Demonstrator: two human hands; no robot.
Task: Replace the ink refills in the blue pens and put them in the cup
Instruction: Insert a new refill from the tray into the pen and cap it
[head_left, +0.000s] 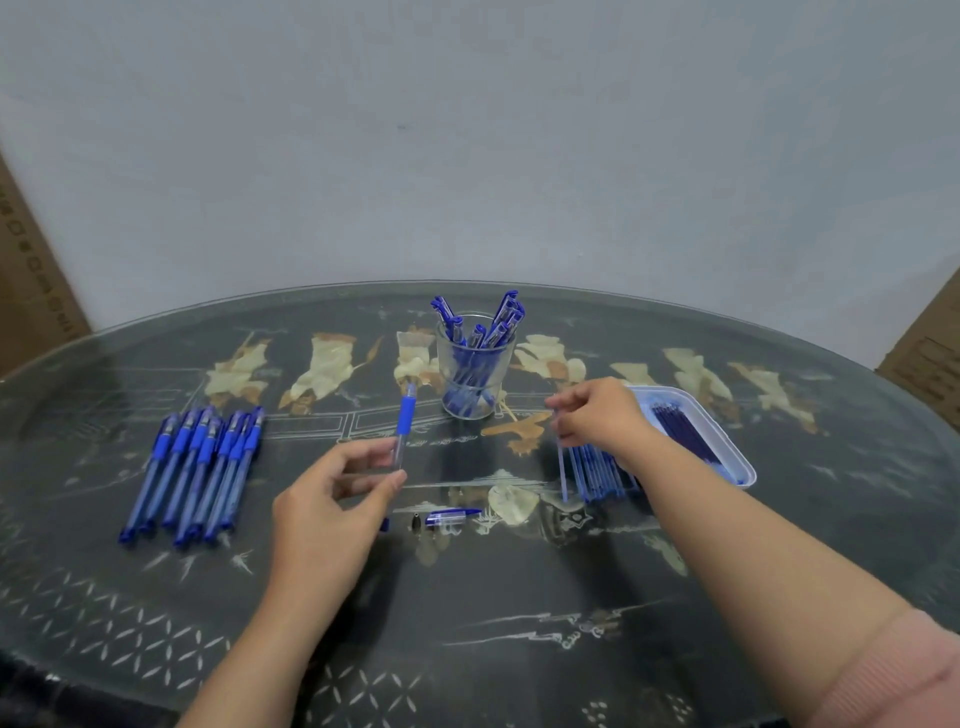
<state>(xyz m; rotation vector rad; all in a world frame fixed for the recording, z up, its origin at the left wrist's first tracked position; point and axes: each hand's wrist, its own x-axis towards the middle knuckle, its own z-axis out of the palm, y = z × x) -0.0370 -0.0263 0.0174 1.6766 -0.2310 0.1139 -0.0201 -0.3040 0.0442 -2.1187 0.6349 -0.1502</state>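
From the head view, a dark patterned counter (467, 597) is seen under a pale wall. At 12 o'clock on it a clear glass cup (474, 382) is stood, with blue pens (498, 325) leaning inside, caps up. At 9 o'clock a bundle of capped pens (200, 470) is laid side by side, touching one another.

The left hand (332, 512) is held near the centre, and a pen barrel (402, 428) with a blue grip is pinched at its lower end between thumb and fingers (382, 491); the barrel points up toward the cup. Whether a refill sits inside it cannot be told.

At 3 o'clock the right hand (597, 413) is lowered over a loose pile of pale refills (595, 470) on the counter. Its fingers are curled together at the top ends of the pile, and one thin refill appears pinched, though blur makes the contact hard to confirm. Just beyond the wrist, a white tray (737, 454) holds darker refills (683, 428); part of it is hidden by the forearm.

At 6 o'clock from the barrel, a pen cap (452, 517) and a small dark tip (415, 521) lie apart on the counter. A small blue piece beside the left hand is mostly hidden. Cardboard boxes (31, 270) are cut off at both frame edges, and a pink sleeve (898, 675) is cut off at the lower right corner.
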